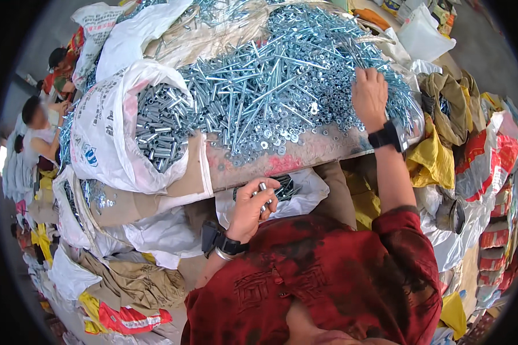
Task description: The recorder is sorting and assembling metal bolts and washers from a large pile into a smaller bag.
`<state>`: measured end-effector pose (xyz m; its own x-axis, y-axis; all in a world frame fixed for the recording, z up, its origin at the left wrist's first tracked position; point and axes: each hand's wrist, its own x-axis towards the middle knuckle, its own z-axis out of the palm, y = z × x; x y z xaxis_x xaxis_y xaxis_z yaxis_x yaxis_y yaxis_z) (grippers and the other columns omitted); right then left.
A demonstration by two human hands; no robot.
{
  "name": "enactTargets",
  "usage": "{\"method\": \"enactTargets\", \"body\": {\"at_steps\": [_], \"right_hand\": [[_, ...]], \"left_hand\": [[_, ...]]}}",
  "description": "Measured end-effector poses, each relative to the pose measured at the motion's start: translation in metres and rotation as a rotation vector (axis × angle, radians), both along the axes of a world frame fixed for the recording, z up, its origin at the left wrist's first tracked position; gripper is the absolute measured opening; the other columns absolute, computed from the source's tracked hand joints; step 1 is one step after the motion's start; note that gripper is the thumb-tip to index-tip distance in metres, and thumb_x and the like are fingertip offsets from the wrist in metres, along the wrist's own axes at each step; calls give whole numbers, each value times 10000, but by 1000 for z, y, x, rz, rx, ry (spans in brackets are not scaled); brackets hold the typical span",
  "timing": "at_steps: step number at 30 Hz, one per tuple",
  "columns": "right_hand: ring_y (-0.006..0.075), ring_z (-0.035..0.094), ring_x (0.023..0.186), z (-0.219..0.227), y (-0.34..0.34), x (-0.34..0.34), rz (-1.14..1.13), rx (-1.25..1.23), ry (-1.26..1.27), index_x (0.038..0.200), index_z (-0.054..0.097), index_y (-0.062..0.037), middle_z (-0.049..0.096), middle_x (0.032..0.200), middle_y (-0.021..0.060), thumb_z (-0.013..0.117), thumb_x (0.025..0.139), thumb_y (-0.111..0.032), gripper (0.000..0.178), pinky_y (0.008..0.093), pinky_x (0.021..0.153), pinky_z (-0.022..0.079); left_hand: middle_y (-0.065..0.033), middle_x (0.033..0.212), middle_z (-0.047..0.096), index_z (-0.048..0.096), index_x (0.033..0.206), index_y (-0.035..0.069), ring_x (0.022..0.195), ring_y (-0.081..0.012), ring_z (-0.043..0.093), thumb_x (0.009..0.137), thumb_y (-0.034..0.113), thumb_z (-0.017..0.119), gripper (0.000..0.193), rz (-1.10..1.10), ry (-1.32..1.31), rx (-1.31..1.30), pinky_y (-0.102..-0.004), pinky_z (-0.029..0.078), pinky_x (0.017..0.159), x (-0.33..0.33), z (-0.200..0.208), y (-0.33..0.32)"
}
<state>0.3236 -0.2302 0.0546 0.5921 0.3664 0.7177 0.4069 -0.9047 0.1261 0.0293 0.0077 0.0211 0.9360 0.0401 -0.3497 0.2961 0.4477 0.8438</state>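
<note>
My left hand [250, 208] is closed around a few short metal sleeves [263, 187], just in front of the table edge. Beneath it, an open white bag [309, 190] contains more dark metal pieces. At the right of the hardware heap, my right hand [370, 96] reaches in with curled fingers. Its fingertips are down among long thin bolts [394, 86] and small nuts [335, 95]; what they grip, if anything, is hidden. Loose washers [276, 131] lie along the heap's near side, with long bolts [259, 77] piled behind.
A white sack [101, 129] full of metal sleeves [158, 123] lies open on the table's left. The bare table edge [282, 165] runs in front of me. Yellow and red sacks [483, 155] crowd the right. Other people [40, 129] sit at the far left.
</note>
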Motion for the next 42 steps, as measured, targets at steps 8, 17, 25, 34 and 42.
{"method": "enactTargets", "body": {"at_steps": [8,17,25,34,42], "right_hand": [[125,622,604,-21,118,-76,768,929,941,1082,598,-6,634,728,63,686,909,-141,236,283,556,496],[75,576,557,17,69,-120,654,963,607,946,639,-11,596,642,33,639,944,-82,72,249,514,459],[135,605,560,1,42,-167,558,666,844,953,636,-13,626,696,76,678,898,-38,74,278,524,463],[372,572,659,-25,58,-157,746,305,536,844,559,-13,556,737,118,653,907,-116,153,442,611,454],[366,583,643,-2,18,-203,929,201,973,883,590,-28,561,709,143,638,934,-202,188,426,564,444]], "left_hand": [[-86,713,592,578,1073,11,448,-68,429,996,237,567,239,83,-34,-10,-203,274,390,8,1,-3],[-161,844,626,591,1071,-8,501,-93,450,1031,287,499,311,126,-121,-207,-230,326,425,-19,-18,16],[-81,815,533,604,1036,8,541,-91,434,1039,311,495,322,123,-185,-505,-235,322,465,-3,-30,16],[-96,786,551,621,1022,22,508,-99,434,1029,324,514,321,156,-151,-679,-232,316,438,-13,-28,19],[-107,796,620,601,990,37,556,-73,488,1013,251,559,219,224,-172,-56,-229,372,466,-7,-2,11]]}}
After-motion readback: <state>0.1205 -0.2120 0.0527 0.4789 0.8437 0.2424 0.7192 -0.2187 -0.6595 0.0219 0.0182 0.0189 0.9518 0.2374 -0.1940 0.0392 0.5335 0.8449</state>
